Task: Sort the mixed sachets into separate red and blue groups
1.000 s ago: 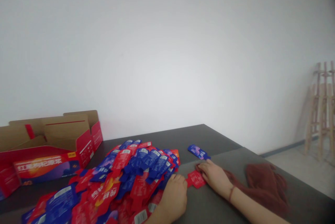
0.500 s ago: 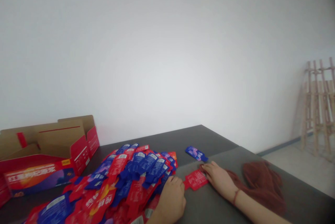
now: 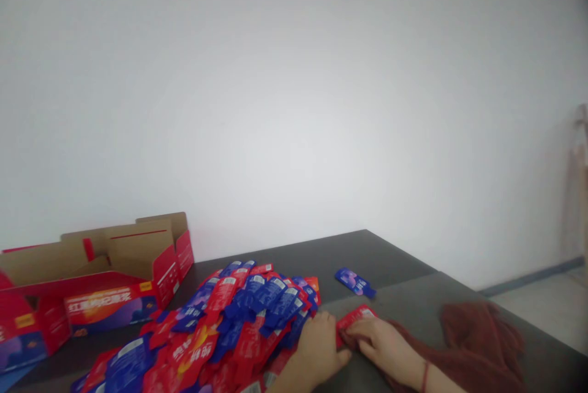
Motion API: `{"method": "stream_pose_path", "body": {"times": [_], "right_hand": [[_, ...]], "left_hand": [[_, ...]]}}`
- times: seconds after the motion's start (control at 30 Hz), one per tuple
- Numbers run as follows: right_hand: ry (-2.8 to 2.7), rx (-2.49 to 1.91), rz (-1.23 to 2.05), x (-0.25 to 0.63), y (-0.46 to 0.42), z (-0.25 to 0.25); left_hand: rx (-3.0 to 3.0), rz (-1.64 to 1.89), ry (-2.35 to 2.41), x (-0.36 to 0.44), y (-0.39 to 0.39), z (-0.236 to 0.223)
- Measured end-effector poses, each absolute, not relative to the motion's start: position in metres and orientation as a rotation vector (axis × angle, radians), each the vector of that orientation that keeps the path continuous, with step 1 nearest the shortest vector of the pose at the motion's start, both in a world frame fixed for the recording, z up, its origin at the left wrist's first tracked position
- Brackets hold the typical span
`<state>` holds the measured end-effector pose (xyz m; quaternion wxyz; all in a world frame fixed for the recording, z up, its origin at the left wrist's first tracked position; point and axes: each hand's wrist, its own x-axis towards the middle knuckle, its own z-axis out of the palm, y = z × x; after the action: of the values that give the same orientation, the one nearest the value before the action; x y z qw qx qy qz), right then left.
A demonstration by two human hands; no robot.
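My right hand (image 3: 386, 344) is closed on a bunched end of a brown cloth (image 3: 480, 344), which it presses on the lower part of a red sachet (image 3: 361, 314) lying on the table. At the sachet's left end, my left hand (image 3: 316, 347) has its fingers curled at the sachet's edge and its thumb pointing right; the fingertips are partly hidden. Just left of this hand is a heap of red and blue spouted sachets (image 3: 248, 319). A single blue sachet (image 3: 354, 281) lies apart, beyond my right hand.
Open red cardboard boxes (image 3: 165, 280) with printed fronts stand on the left of the dark table (image 3: 316, 255). A grey mat (image 3: 413, 295) covers the table's right part. A white wall rises behind, and part of a wooden rack (image 3: 582, 160) shows at the far right.
My view has turned left, so the boxes show more. My right hand has moved with the cloth toward the sachet's left end, closer to my left hand. My left thumb now shows.
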<state>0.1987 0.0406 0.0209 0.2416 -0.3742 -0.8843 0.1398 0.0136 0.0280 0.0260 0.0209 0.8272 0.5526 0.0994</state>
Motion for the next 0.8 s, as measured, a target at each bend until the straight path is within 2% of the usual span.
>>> {"method": "stream_pose_path", "body": {"times": [0.17, 0.47, 0.63, 0.8], "right_hand": [[-2.122, -1.298, 0.196, 0.228, 0.066, 0.012], [-2.103, -1.436, 0.042, 0.231, 0.079, -0.003], [-2.106, -1.419, -0.074, 0.219, 0.094, -0.009], [-2.091, -1.6, -0.021, 0.208, 0.126, -0.004]], "left_hand": [[2.537, 0.388, 1.66, 0.04, 0.047, 0.016], [2.587, 0.041, 1.862, 0.043, 0.065, 0.04], [2.638, 0.001, 1.845, 0.032, 0.06, 0.045], [2.677, -0.049, 1.805, 0.035, 0.05, 0.048]]}}
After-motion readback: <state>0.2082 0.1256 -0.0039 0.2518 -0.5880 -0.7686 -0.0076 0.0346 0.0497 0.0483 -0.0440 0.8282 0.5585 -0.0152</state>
